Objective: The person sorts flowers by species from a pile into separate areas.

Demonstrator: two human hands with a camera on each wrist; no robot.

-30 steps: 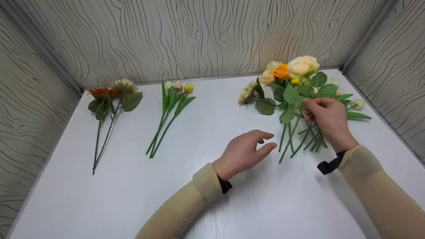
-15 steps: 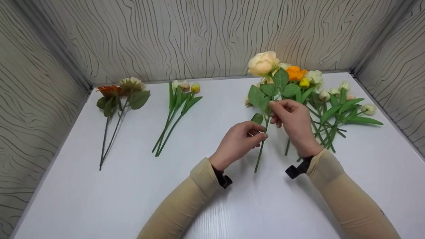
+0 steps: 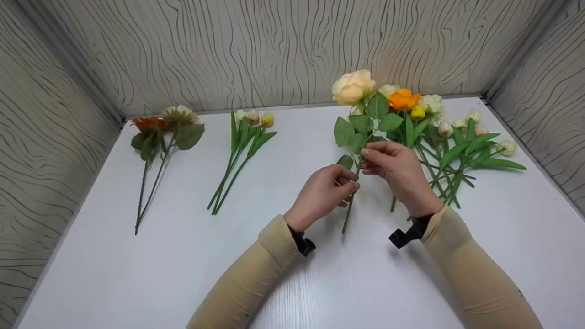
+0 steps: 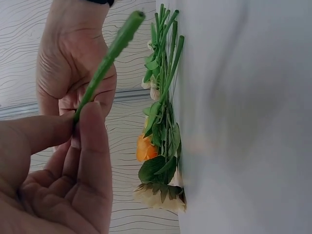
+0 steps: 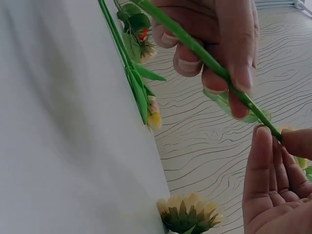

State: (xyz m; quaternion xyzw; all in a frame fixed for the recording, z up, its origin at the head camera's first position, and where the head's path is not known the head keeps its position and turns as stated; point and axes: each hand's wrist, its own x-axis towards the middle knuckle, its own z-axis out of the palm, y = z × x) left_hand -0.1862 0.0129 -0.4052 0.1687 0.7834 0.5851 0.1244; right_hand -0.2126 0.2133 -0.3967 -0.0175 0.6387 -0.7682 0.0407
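A cream-peach rose (image 3: pixel 351 87) with a leafy green stem stands tilted above the table, held in both hands. My left hand (image 3: pixel 320 194) pinches its stem low down, between thumb and fingers. Just above, my right hand (image 3: pixel 402 176) pinches the same stem below the larger leaves. The left wrist view shows the bare lower stem (image 4: pixel 109 58) sticking out past the left thumb and fingers. In the right wrist view the stem (image 5: pixel 204 56) runs from one hand to the other. Right of the hands lies a mixed pile with an orange flower (image 3: pixel 404 98) and pale tulips (image 3: pixel 474 115).
Tulips with green stems (image 3: pixel 228 173) lie together left of the hands on the white table (image 3: pixel 151 278). Farther left are a rust-orange flower (image 3: pixel 148 124) and a cream one (image 3: pixel 179 116) with crossed stems. Wood-patterned panels (image 3: pixel 274 50) border the table.
My right hand has brought the rose leftward out of the pile, and my left hand has taken hold of its stem. Over the last half second both hands shifted slightly left with it.
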